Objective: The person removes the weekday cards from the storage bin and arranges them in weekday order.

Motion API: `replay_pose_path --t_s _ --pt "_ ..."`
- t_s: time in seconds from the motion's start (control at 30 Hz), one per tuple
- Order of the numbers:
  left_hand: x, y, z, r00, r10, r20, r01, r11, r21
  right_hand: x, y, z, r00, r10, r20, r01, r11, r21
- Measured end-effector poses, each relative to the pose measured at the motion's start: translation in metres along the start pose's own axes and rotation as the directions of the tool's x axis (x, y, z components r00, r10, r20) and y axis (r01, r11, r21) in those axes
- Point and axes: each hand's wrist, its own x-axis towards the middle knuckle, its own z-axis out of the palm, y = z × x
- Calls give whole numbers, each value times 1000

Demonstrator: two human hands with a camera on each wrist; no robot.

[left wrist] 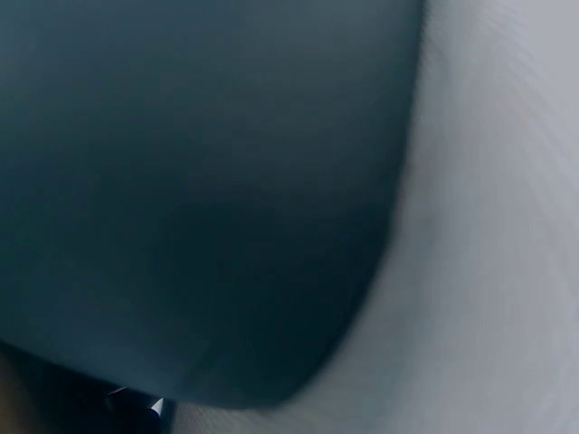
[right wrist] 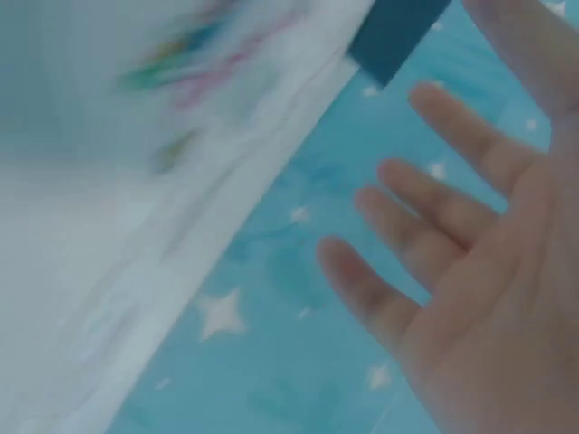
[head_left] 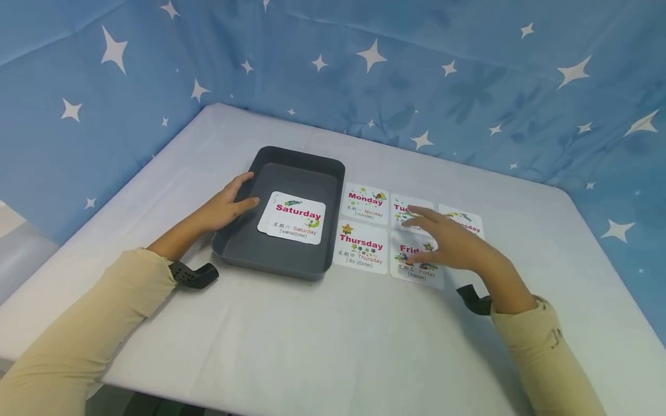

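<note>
A dark grey tray [head_left: 281, 267] stands on the white table, with a Saturday card [head_left: 291, 218] lying in it, seemingly on top of at least one more card. My left hand [head_left: 222, 207] rests at the tray's left rim, thumb over the inside. To the right of the tray lie cards in two rows: Monday [head_left: 365, 203], Tuesday [head_left: 398, 208] and a partly covered one ending in "nesday" [head_left: 462, 218], then Thursday [head_left: 360, 247] and Friday [head_left: 416, 271]. Above the Friday and Tuesday cards hovers my right hand [head_left: 458, 240], fingers spread, holding nothing; the right wrist view shows its open palm [right wrist: 488, 316].
A white cloth covers the table [head_left: 333, 335]. Blue star-patterned curtain [head_left: 406, 75] hangs along the back and sides. Black wrist devices [head_left: 195, 275] sit on both forearms. In the left wrist view the tray's dark side [left wrist: 208, 208] fills most of the picture.
</note>
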Motion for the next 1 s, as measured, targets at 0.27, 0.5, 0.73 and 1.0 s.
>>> replay_pose_path --t_s 0.27,0.5,0.73,1.0 --pt "2 -2 7 1000 -15 4 16 1000 -15 65 -50 -26 993 -119 -25 118 992 -38" --pt "2 -4 12 1000 -21 -12 21 1000 -20 116 -89 -14 983 -183 26 183 983 13" --pt "1 -3 14 1000 -26 -8 25 999 -47 138 -120 9 960 -128 248 171 972 -160" --pt "-2 0 4 999 -31 -31 30 999 -28 147 -137 7 961 -112 252 159 972 -175"
